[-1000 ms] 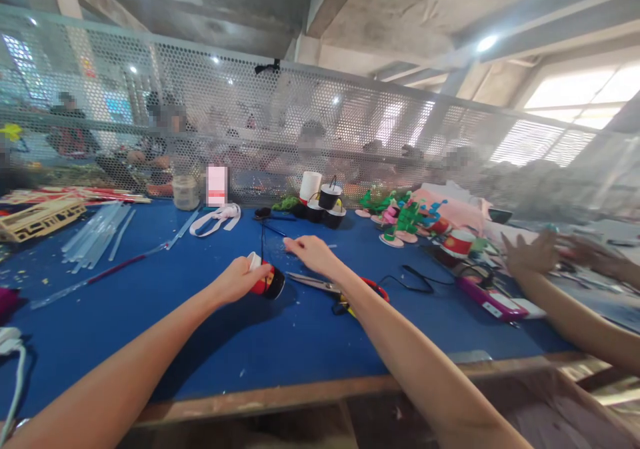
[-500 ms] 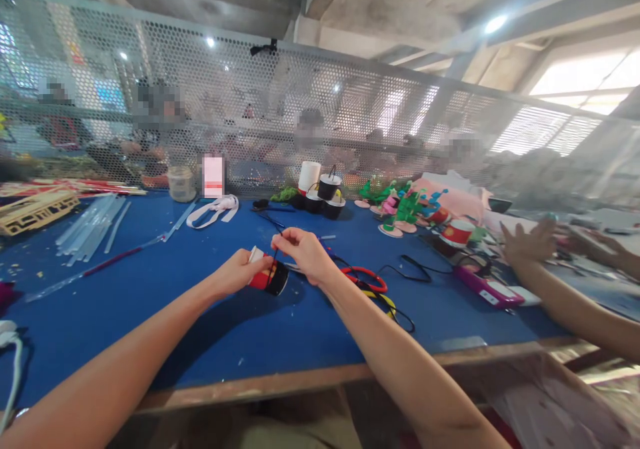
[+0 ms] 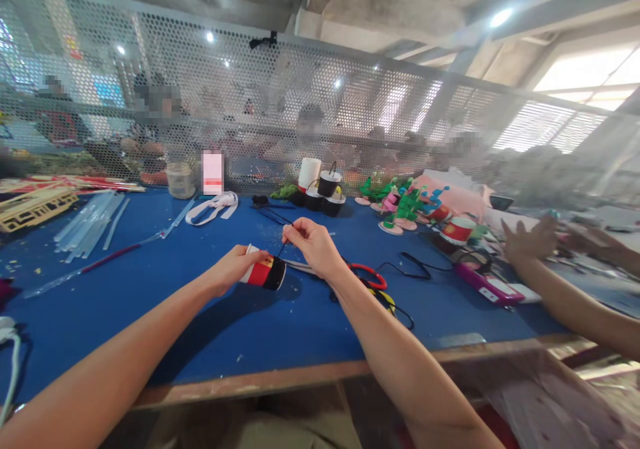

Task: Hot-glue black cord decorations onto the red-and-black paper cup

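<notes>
My left hand (image 3: 231,270) is closed round a paper cup (image 3: 259,273), red with a white rim and a black band at its lower end. The cup is tilted on its side above the blue table, black end to the right. My right hand (image 3: 313,245) pinches a thin black cord (image 3: 282,249) just above the black band. From the fingertips the cord runs on toward the back of the table. Under my right wrist lie grey metal blades (image 3: 301,268), and a red loop handle (image 3: 373,275) shows to the right of that wrist.
Behind stand several black cups with handles (image 3: 330,183) and a white cup (image 3: 310,172). Green figures (image 3: 407,205) and a purple case (image 3: 487,285) are to the right, near another person's hand (image 3: 533,239). Clear strips (image 3: 90,225) and a white ribbon (image 3: 213,209) lie left.
My right hand has moved slightly right and up, away from the cup, drawing the cord out. The cup has turned more level, and its black band shows more.
</notes>
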A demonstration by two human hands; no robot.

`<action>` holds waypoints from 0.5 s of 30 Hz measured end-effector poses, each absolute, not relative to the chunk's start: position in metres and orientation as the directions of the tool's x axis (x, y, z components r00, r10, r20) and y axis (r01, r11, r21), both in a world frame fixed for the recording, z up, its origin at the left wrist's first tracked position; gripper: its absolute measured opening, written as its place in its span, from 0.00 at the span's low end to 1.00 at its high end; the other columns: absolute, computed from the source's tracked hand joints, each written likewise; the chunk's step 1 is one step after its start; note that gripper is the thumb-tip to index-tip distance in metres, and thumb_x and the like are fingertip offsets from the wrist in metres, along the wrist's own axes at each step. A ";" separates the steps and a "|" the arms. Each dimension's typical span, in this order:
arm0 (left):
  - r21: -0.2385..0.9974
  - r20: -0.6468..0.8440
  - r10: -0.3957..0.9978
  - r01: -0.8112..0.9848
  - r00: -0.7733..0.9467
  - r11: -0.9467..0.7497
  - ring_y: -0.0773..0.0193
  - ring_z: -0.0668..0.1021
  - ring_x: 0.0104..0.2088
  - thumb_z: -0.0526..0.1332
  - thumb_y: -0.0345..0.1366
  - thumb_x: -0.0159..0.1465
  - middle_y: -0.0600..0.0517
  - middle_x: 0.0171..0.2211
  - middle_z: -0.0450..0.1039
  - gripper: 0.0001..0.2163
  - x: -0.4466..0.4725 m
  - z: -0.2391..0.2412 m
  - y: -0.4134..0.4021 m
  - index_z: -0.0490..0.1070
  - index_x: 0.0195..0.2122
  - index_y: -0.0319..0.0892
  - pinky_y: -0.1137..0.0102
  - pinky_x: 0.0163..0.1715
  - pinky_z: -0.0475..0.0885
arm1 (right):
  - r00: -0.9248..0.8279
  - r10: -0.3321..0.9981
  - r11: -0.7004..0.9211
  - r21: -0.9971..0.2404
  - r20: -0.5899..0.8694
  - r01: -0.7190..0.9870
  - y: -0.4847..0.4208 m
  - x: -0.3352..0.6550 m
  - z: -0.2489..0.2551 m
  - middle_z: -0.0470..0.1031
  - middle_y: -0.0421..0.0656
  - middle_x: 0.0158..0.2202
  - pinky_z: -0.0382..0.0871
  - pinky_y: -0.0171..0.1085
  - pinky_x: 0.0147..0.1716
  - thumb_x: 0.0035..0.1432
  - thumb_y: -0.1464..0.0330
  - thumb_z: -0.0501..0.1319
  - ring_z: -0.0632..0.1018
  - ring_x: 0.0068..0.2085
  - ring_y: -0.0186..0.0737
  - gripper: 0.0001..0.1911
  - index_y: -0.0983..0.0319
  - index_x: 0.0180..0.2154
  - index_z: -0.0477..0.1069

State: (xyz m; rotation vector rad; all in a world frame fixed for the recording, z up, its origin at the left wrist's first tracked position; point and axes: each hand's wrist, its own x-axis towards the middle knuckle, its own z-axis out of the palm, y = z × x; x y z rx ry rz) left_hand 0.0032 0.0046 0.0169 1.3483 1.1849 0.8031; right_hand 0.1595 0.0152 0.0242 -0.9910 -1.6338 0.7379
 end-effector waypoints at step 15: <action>0.970 -0.057 0.928 0.239 0.368 -0.035 0.74 0.59 0.15 0.57 0.44 0.48 0.58 0.13 0.57 0.13 0.007 0.018 -0.005 0.63 0.18 0.37 0.75 0.17 0.51 | -0.130 0.899 0.436 -0.833 0.418 0.340 0.024 0.161 0.017 0.68 0.38 0.19 0.59 0.31 0.24 0.49 0.61 0.54 0.66 0.22 0.30 0.12 0.63 0.20 0.62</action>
